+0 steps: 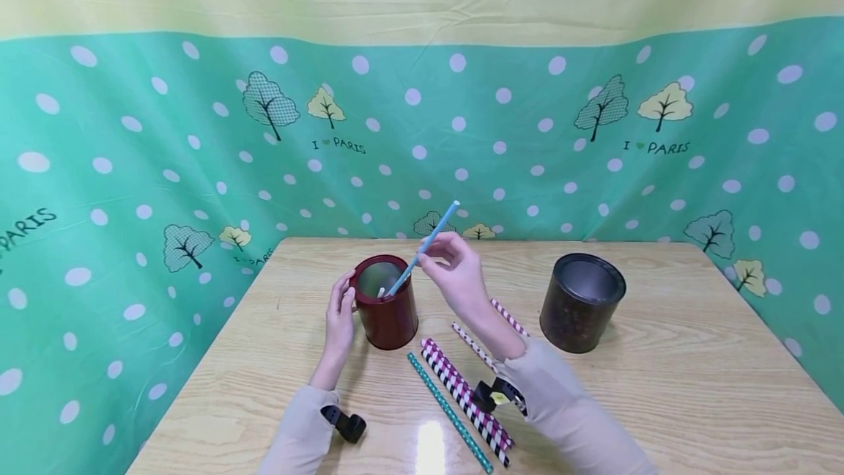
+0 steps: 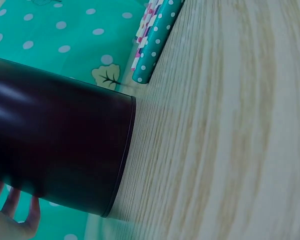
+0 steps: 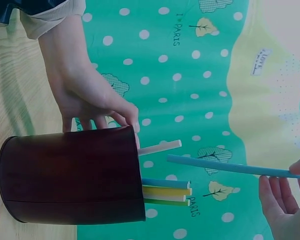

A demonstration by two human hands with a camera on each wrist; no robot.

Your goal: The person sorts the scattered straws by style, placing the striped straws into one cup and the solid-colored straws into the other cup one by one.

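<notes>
My left hand [image 1: 339, 317] holds the side of an upright dark red can [image 1: 390, 322], with fingers at its left wall and rim. In my right hand [image 1: 459, 273] a light blue straw [image 1: 437, 229] is pinched between thumb and fingers, slanting down toward the can's mouth. The right wrist view shows the straw's lower end just above the rim, apart from it. Several straws stand inside the can, among them a yellow straw [image 3: 165, 191], a blue one and a pale one [image 3: 162, 147] leaning toward the left hand.
A black can [image 1: 580, 310] stands upright at the right. Between the cans lie a teal dotted straw [image 1: 448, 410], several purple, black and white patterned straws [image 1: 461, 388], a white dotted straw [image 1: 473, 345] and a striped one [image 1: 509, 317], partly beneath the right forearm. A patterned cloth [image 1: 422, 145] hangs behind the table.
</notes>
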